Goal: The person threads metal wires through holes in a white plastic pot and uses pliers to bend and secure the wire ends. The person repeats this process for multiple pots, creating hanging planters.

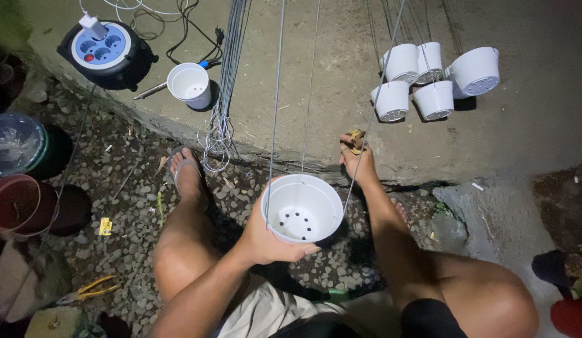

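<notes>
Left hand (266, 241) closed around the outside of a white pot (301, 208), fingers cupped under its rim, pot mouth up, drain holes showing in the bottom. Pot sits between the knees, over gravel ground (128, 206). Thin wires (275, 119) run up from the pot rim toward the top of frame; at least two or three look attached, so this pot seems partly strung, not yet hung with the rest. Right hand (360, 159) is further out at the edge of the concrete slab (341, 87), fingers curled on a small yellow-brown item (355, 139); too small to tell what, and how tight the grip is I cannot tell. Left foot in a sandal (186, 170) on the gravel. Yellow-handled pliers (94, 288) lie near left, a small yellow wrapper (105, 226) beside brown pots (19, 203). On the slab: a bundle of wire (222, 125), one loose white cup-pot (189, 84), round black cord reel with blue socket face (103, 47) and white plug. Far right, cluster of five white pots (432, 78) already wired and bunched together, looks finished. So several done, one in hand, one loose left
</notes>
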